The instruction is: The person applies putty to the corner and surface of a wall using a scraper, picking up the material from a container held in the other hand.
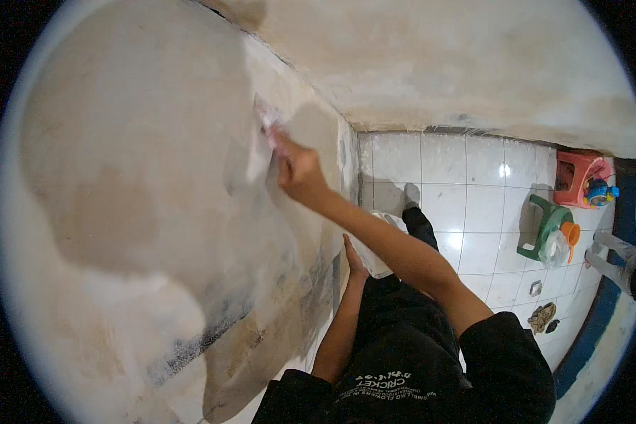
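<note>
- On your left, the plastered wall (120, 177) fills a wide stretch, blotched beige and grey, with shadows lying across it.
- Low on that wall, a dark grey streak (205, 344) runs at a slant, speckled with white along its lower end.
- Your right hand (300, 172) is up at the wall, its fingers curled closed around a pale, pinkish flat tool (268, 116); blur hides the tool's exact shape. Its far end is at the wall surface, and I cannot tell how firmly it presses.
- Your left hand (355, 261) is lower down, close to your body, with its visible fingers fairly straight along the side of a white container (369, 254). The rest of the grip is hidden, so I cannot tell how far the hand closes. Your right forearm crosses in front of the container.
- Just right of the container, your dark trouser leg (421, 227) reaches down to the white tiled floor (484, 166).
- Farther right on the floor lie a small square drain (536, 288) and a crumpled brown cloth (542, 318).
- Beyond stands a green stool (551, 218), with an orange dipper (572, 230) and a clear plastic bag (555, 250) at it.
- A red stool (572, 169) is near the far wall, with a blue and yellow item (599, 192) beside it.
</note>
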Demonstrator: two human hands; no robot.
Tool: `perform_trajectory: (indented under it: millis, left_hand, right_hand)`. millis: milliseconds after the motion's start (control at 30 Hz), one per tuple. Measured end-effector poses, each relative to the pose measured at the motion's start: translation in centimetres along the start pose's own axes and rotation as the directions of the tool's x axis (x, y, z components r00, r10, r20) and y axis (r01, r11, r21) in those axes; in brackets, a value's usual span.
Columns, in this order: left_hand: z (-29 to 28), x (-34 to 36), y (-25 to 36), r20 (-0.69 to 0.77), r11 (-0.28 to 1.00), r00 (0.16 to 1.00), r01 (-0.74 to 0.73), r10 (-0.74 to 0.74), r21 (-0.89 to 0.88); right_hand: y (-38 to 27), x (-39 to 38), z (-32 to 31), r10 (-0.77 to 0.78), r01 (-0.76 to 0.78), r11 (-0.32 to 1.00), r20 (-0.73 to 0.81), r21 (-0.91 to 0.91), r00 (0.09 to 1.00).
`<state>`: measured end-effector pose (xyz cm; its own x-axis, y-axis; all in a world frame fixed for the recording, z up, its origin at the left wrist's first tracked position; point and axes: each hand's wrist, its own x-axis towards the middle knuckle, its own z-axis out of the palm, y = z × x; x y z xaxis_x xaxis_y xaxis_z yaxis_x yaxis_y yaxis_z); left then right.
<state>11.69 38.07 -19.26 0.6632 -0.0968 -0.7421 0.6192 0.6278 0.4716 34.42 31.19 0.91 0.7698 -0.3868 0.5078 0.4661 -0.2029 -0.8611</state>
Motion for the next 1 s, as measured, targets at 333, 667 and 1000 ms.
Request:
perform_trajectory:
  millis: [333, 667, 1000]
  left_hand:
    - [2.6, -1.2, -0.5, 0.007, 0.994, 1.0, -0.01, 0.009, 0.106]
    - [-0.5, 0.7, -0.8, 0.0, 1.0, 1.0, 0.016, -0.016, 0.002]
    - [3.6, -0.4, -0.6, -0.014, 1.0, 1.0, 0.001, 0.0, 0.01]
  right_hand:
    - [0.0, -2.0, -7.5, 0.462, -0.455, 0.885, 0.059, -0.1, 0.885]
    - [-4.7, -5.4, -2.6, 0.13, -0.131, 0.991, 0.024, 0.037, 0.991]
    - [2.2, 2.3, -3.6, 0.128, -0.129, 0.991, -0.024, -0.036, 0.991]
